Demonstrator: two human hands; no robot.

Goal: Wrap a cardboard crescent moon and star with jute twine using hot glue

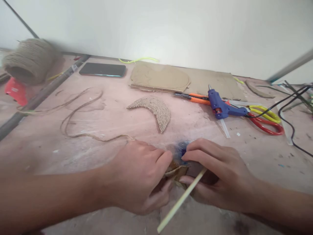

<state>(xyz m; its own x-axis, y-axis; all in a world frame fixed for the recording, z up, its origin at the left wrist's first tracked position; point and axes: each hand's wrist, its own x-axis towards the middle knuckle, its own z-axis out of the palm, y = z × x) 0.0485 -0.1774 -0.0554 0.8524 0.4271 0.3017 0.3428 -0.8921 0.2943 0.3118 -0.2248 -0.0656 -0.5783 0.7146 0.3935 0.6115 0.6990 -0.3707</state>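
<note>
My left hand (pixel 146 178) is closed, thumb and fingers pinching jute twine (pixel 97 135) against a small cardboard piece (pixel 179 173). The twine trails from it across the table to the left. On the other side, my right hand (pixel 220 171) has its fingers curled round a thin pale wooden stick (pixel 182 200), which slants down toward me. Its fingertips also meet the cardboard piece, mostly hidden between both hands. A blurred blue object (pixel 183 148) shows just behind the right fingertips. Beyond the hands lies a crescent (pixel 156 109) covered in coiled twine.
A blue glue gun (pixel 220 106) with a black cord lies at right, beside scissors (pixel 266 120) with red and yellow handles and an orange cutter (pixel 199 98). Cardboard sheets (pixel 158 78) and a phone (pixel 102 70) lie behind. A twine spool (pixel 30 60) stands far left.
</note>
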